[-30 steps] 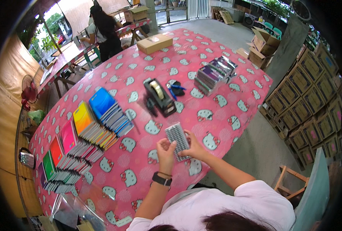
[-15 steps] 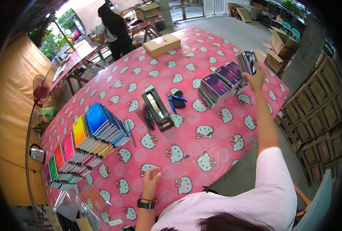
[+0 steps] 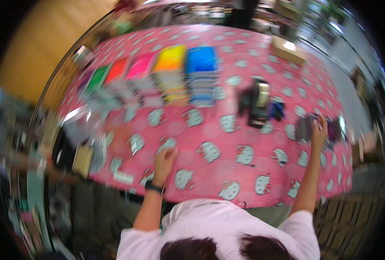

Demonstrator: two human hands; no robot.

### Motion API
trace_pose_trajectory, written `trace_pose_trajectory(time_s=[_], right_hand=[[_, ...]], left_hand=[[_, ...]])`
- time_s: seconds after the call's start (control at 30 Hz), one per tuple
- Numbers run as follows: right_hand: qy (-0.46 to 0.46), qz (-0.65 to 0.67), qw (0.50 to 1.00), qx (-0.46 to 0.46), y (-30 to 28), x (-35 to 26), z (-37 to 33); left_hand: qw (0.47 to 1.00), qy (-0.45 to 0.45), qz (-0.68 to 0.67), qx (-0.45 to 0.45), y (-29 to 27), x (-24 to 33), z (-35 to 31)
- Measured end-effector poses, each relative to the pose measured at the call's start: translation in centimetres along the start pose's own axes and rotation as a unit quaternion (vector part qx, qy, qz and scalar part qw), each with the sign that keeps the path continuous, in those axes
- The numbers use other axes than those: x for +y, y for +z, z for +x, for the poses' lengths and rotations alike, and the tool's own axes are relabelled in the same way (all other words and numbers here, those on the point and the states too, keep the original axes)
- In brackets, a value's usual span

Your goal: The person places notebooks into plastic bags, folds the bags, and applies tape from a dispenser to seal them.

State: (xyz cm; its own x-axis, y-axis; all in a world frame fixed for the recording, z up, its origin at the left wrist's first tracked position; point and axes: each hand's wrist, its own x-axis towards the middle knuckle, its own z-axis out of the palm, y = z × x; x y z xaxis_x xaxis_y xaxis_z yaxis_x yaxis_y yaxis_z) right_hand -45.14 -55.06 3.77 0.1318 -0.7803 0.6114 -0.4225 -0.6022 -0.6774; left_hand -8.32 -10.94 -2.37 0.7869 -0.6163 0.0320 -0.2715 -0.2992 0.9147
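My left hand point(image 3: 165, 158), with a dark watch on its wrist, is over the near middle of the table. Its fingers look loosely bent and slightly apart, with nothing seen in them. At the right, my right hand point(image 3: 320, 129) reaches to a row of purple-covered notebooks point(image 3: 332, 130). Motion smears its fingers, so whether they grip a notebook does not show. Left of these notebooks are a black tape dispenser point(image 3: 259, 106) and a dark item with blue pens point(image 3: 277, 109). Stacks of blue notebooks point(image 3: 201, 60) and yellow notebooks point(image 3: 170, 58) stand farther left.
Pink, red and green notebook stacks point(image 3: 141, 67) continue the row leftward. Clear plastic sleeves point(image 3: 98, 151) lie at the table's left near edge. A brown cardboard box point(image 3: 287, 50) is at the far right. The pink patterned tablecloth point(image 3: 209, 128) covers the table.
The view has swung to the left, bringing the colored stacks toward the middle top. My right hand now appears over the middle of the purple row instead of its far end.
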Motion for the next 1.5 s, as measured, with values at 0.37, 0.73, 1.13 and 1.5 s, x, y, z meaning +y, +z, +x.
trace_pose_trajectory(time_s=[0.37,0.73,1.13,1.5], right_hand=[[0.112,0.180,0.788,-0.578,20.6,-29.0,-21.2],[0.023,0.205,0.745,-0.635,29.7,-39.8,-30.4],[-0.332,0.014,0.771,-0.544,37.5,-44.2,-40.0],[0.045,0.137,0.985,-0.090,26.5,-34.4,-28.1]], left_hand=[[0.975,0.042,0.132,0.174,-22.7,-15.1,3.6],[0.960,0.122,0.238,0.080,-20.5,-17.1,3.3],[0.919,0.243,0.011,0.309,-32.6,-9.2,6.1],[0.954,0.239,0.015,-0.178,-10.0,-9.4,0.6]])
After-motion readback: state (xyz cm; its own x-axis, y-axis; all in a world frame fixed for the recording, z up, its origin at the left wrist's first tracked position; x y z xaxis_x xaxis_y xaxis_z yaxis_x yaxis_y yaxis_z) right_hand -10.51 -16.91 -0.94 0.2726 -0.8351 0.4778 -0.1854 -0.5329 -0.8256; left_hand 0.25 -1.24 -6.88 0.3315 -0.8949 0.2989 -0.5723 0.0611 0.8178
